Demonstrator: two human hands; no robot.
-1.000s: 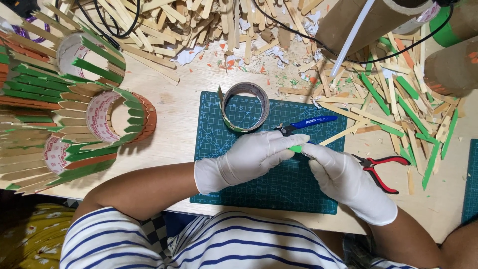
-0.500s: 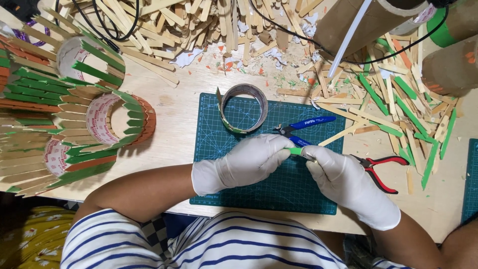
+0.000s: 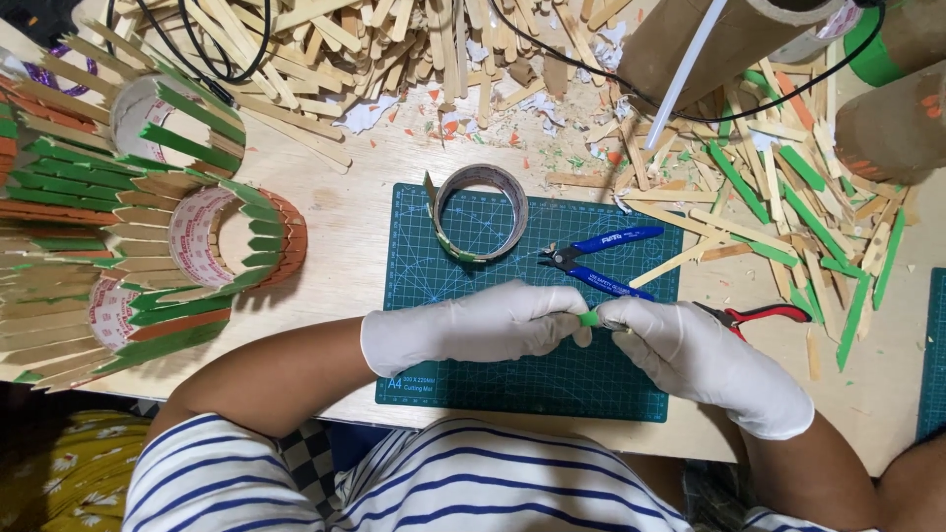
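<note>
I had both white-gloved hands pinched on a short green wooden stick piece, left hand and right hand each clamped on an end, just above the dark green cutting mat. A firm, even grip close to the middle seemed best. Blue-handled cutters lay just beyond, red-handled pliers beside my right hand, a tape-roll ring further up. Loose sticks crowded the counter.

green stick mostly buried between the gloved left hand and right hand, red-handled pliers jaws hidden behind the right hand, far cardboard tube cut off, perhaps another mat at the right edge
</note>
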